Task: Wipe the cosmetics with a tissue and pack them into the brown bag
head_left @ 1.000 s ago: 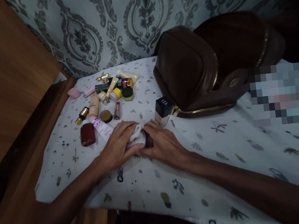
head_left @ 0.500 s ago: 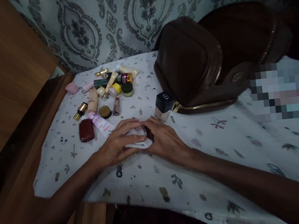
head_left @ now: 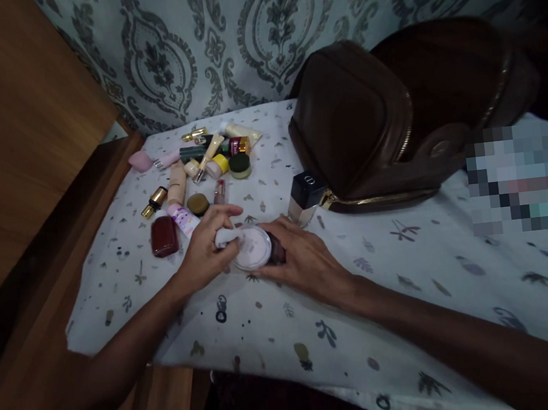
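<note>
My right hand [head_left: 304, 257] is wrapped round the right side of a round cosmetic jar [head_left: 252, 248]. Its pale, disc-like face with a clear rim is turned up toward me, and a dark brown part shows under my fingers. At the jar's left edge, my left hand [head_left: 209, 244] pinches a bunched white cloth [head_left: 227, 237]. Just beyond my right hand stands a foundation bottle [head_left: 304, 198] with a black cap. Left of my left hand lie a purple-and-white tube [head_left: 183, 220] and a dark red bottle [head_left: 164, 237].
A brown leather bag [head_left: 358, 124] with an unzipped flap sits at the back right. Several cosmetics, among them a beige tube [head_left: 176, 184] and a green-lidded jar [head_left: 239, 165], lie at the back left. A wooden panel [head_left: 23, 107] borders the left side.
My left hand has drawn the white cloth back leftward, uncovering the jar's pale round face. My right hand keeps its hold on the jar. The view has shifted slightly.
</note>
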`<state>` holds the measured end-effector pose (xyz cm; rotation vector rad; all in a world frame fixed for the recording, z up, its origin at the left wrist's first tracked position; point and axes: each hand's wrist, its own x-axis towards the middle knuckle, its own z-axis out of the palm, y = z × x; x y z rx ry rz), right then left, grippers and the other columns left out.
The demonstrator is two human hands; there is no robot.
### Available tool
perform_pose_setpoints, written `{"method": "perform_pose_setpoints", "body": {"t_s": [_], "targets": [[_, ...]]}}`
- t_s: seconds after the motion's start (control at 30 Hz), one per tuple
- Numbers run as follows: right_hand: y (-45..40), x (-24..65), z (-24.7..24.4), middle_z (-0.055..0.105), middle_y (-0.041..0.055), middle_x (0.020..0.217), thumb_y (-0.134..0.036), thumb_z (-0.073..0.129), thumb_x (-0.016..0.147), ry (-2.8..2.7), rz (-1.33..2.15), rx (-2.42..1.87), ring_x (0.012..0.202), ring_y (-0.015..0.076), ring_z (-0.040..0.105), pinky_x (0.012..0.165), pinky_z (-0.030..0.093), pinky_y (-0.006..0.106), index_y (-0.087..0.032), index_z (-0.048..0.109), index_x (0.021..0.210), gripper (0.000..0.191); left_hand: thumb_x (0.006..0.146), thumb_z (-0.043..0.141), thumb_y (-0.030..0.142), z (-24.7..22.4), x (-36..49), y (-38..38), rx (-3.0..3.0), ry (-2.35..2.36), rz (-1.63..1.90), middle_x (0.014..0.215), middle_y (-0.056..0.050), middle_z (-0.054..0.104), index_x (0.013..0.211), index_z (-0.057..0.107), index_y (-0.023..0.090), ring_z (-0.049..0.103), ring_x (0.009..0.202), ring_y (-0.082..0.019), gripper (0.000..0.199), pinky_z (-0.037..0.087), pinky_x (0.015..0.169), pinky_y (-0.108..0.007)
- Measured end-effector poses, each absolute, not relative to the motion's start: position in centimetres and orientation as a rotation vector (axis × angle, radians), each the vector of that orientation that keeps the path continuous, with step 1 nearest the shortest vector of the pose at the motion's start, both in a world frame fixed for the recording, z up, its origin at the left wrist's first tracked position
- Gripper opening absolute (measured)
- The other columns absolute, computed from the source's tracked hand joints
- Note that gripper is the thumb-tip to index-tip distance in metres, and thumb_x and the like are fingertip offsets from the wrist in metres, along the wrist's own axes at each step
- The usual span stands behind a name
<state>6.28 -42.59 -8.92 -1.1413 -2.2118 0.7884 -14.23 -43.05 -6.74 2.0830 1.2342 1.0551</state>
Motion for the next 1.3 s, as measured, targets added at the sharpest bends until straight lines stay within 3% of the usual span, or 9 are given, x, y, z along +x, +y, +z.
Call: {"method": "perform_pose_setpoints", "body": {"t_s": [0.2,0.33,0.43,0.63,0.87,1.03,1.2,1.3], "targets": [[-42.7,6.3,-9.2,0.065,0.0062,0.101,-0.035,0.080,0.076,-2.205,0.811,-1.140,0.083,0.0218,0.063,0.074,0.051,0.037,-0.020,0.058,0.121,0.053,0.085,0.057,0.017,-6.5,-13.9,-43.3,2.246,1.168,1.226,0.124,-0.011,0.055,0.106,0.050,0.021,0.053,0.121,-0.025,0.022,0.048,0.101,-0.046],[-42.7,6.2,-9.9,0.066,0.0106,0.109,-0.031,0.077,0.075,-2.195,0.779,-1.066,0.094,0.0262,0.065,0.078,0.053,0.040,-0.017,0.056,0.120,0.051,0.092,0.050,0.023,-6.8,-12.3,-44.1,2.554,0.970,0.970,0.134,-0.017,0.054,0.135,0.041,0.019,0.051,0.128,-0.029,0.044,0.042,0.108,-0.050],[-42.7,6.1,-10.2,0.062,0.0156,0.120,-0.023,0.074,0.074,-2.199,0.754,-1.032,0.103,0.0293,0.064,0.083,0.054,0.044,-0.014,0.052,0.126,0.057,0.093,0.051,0.027,-7.5,-11.5,-44.2,2.644,1.025,0.745,0.136,-0.018,0.055,0.145,0.034,0.018,0.052,0.128,-0.032,0.055,0.036,0.113,-0.055],[-42.9,6.1,-9.5,0.063,0.0097,0.104,-0.030,0.078,0.075,-2.238,0.743,-1.085,0.089,0.0252,0.064,0.077,0.054,0.041,-0.015,0.055,0.116,0.050,0.093,0.049,0.024,-7.8,-11.7,-44.1,2.413,1.271,0.745,0.129,-0.014,0.061,0.137,0.046,0.019,0.058,0.119,-0.029,0.044,0.047,0.102,-0.047],[-43.3,6.3,-9.1,0.061,0.0052,0.096,-0.034,0.080,0.076,-2.267,0.693,-1.045,0.077,0.0210,0.061,0.069,0.051,0.036,-0.018,0.055,0.112,0.047,0.089,0.052,0.021,-7.3,-12.1,-44.2,2.204,1.341,0.817,0.125,-0.012,0.063,0.126,0.053,0.019,0.059,0.117,-0.028,0.037,0.046,0.102,-0.044],[-43.6,6.3,-9.4,0.061,0.0088,0.107,-0.035,0.083,0.072,-2.271,0.691,-0.990,0.094,0.0276,0.064,0.076,0.053,0.041,-0.018,0.056,0.111,0.050,0.085,0.051,0.019,-6.7,-11.7,-44.3,2.035,1.343,0.954,0.118,-0.009,0.065,0.117,0.055,0.019,0.059,0.114,-0.026,0.032,0.045,0.101,-0.040],[-43.6,6.5,-8.8,0.059,0.0085,0.116,-0.032,0.080,0.075,-2.033,0.894,-0.839,0.104,0.0254,0.062,0.088,0.053,0.041,-0.023,0.051,0.126,0.059,0.088,0.051,0.028,-5.6,-10.7,-44.4,1.573,1.479,1.122,0.084,0.001,0.061,0.107,0.056,0.022,0.056,0.069,-0.015,0.021,0.047,0.067,-0.027],[-43.8,6.7,-8.2,0.056,0.0125,0.131,-0.038,0.072,0.084,-1.915,1.082,-0.728,0.118,0.0267,0.057,0.098,0.050,0.044,-0.023,0.045,0.136,0.061,0.089,0.053,0.035,-5.5,-10.1,-44.5,1.357,1.491,1.251,0.084,0.002,0.059,0.105,0.056,0.024,0.054,0.070,-0.014,0.020,0.046,0.067,-0.025]]}}
